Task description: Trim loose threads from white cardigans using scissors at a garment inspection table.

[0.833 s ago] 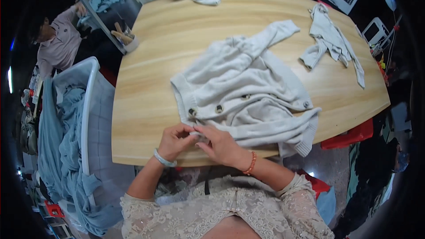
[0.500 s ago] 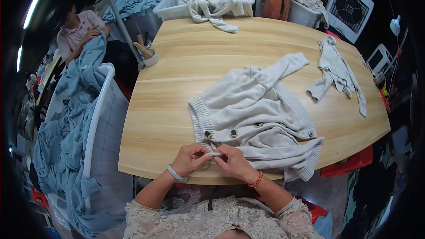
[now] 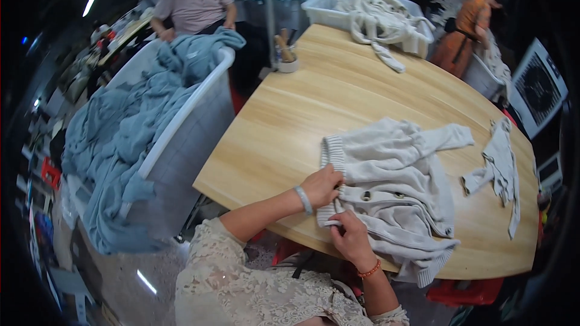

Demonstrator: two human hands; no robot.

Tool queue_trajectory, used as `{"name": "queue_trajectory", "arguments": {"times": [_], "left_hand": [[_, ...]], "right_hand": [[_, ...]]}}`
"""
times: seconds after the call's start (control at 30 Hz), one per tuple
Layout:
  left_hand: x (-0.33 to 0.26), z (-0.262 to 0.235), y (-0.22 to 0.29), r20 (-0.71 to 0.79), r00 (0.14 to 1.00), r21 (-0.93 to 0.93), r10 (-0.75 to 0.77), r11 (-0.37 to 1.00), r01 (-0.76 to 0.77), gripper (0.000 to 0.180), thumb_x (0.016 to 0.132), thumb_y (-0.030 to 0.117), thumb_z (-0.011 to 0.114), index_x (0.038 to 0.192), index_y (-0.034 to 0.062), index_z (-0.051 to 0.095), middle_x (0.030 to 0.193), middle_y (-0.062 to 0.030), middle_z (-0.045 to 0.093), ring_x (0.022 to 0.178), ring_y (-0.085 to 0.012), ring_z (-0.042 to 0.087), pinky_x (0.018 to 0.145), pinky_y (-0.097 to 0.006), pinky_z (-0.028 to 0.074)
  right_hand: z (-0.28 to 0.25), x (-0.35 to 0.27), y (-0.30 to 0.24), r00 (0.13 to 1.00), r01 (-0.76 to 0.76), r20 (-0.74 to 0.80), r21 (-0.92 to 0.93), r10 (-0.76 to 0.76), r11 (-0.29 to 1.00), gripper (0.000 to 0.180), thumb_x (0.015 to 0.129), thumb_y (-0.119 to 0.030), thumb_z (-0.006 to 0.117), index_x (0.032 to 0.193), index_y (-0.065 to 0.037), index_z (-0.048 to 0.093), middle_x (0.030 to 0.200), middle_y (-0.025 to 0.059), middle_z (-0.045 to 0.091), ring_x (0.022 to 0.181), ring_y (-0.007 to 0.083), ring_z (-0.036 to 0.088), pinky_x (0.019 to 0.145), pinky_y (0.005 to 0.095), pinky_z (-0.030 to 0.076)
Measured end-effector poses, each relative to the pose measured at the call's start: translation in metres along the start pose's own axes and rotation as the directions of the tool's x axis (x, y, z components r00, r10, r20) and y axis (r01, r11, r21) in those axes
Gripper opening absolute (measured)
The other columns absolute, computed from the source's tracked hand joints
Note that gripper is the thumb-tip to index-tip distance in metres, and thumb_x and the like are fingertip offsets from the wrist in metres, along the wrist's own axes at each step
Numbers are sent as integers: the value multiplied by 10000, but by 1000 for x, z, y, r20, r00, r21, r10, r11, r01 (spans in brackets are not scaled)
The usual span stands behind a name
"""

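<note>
A cream knitted cardigan with dark buttons lies spread on the wooden table, its ribbed hem facing left. My left hand, with a pale band at the wrist, is closed on the hem by the button edge. Just below it my right hand, wearing an orange bead bracelet, pinches the lower front panel near the same hem. The fingertips of both are partly hidden in the knit. A second, smaller cream knit garment rests to the right of the cardigan.
At left stands a white bin of blue knitwear, with a person handling it. Another bin of cream knits meets the far table edge. A pole and a tool cup stand by the far left edge.
The view has swung left, so the table appears further right. My hands have parted: the left is now higher on the hem, the right lower. The cardigan's front lies more closed.
</note>
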State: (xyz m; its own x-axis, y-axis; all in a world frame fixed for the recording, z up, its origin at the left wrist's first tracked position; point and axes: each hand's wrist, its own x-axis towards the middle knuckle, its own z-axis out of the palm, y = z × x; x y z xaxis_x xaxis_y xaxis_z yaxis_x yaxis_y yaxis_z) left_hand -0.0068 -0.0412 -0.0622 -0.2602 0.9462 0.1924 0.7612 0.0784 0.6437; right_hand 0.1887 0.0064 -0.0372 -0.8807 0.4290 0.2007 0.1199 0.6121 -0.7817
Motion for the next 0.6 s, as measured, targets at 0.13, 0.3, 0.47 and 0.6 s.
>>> {"name": "queue_trajectory", "arguments": {"times": [0.13, 0.3, 0.47, 0.6], "left_hand": [[6, -6, 11, 56, 998, 3, -6, 1000, 6, 246, 703, 92, 738, 873, 60, 562, 860, -127, 546, 852, -356, 573, 751, -453, 474], [-10, -9, 25, 154, 988, -507, 27, 860, 56, 117, 788, 112, 737, 835, 13, 694, 729, -73, 688, 640, -99, 614, 582, -256, 500], [-15, -1, 29, 264, 958, -770, -112, 573, 279, 138, 840, 131, 744, 860, 0, 708, 747, -13, 676, 647, -55, 581, 556, -220, 476], [-20, 5, 28, 272, 953, -808, -132, 507, 300, 158, 867, 153, 748, 898, 0, 722, 749, 7, 673, 613, -29, 551, 514, -195, 440]], "right_hand": [[1, 0, -2, 1000, 4, -23, -72, -5, 997, 161, 782, -4, 646, 935, -51, 623, 853, 137, 592, 700, 339, 620, 608, 422, 486], [4, -2, 1, 986, 75, -122, -291, -114, 954, 190, 781, -8, 654, 963, -28, 607, 830, 134, 584, 642, 303, 617, 567, 375, 491], [-2, -6, -8, 944, 5, -324, -176, -62, 984, 333, 763, 15, 647, 1088, -10, 579, 908, 170, 611, 706, 352, 630, 607, 407, 514], [-5, -8, -14, 957, -42, -290, -234, -29, 971, 404, 762, 10, 651, 1156, -5, 563, 968, 191, 622, 801, 373, 637, 671, 419, 524]]}}
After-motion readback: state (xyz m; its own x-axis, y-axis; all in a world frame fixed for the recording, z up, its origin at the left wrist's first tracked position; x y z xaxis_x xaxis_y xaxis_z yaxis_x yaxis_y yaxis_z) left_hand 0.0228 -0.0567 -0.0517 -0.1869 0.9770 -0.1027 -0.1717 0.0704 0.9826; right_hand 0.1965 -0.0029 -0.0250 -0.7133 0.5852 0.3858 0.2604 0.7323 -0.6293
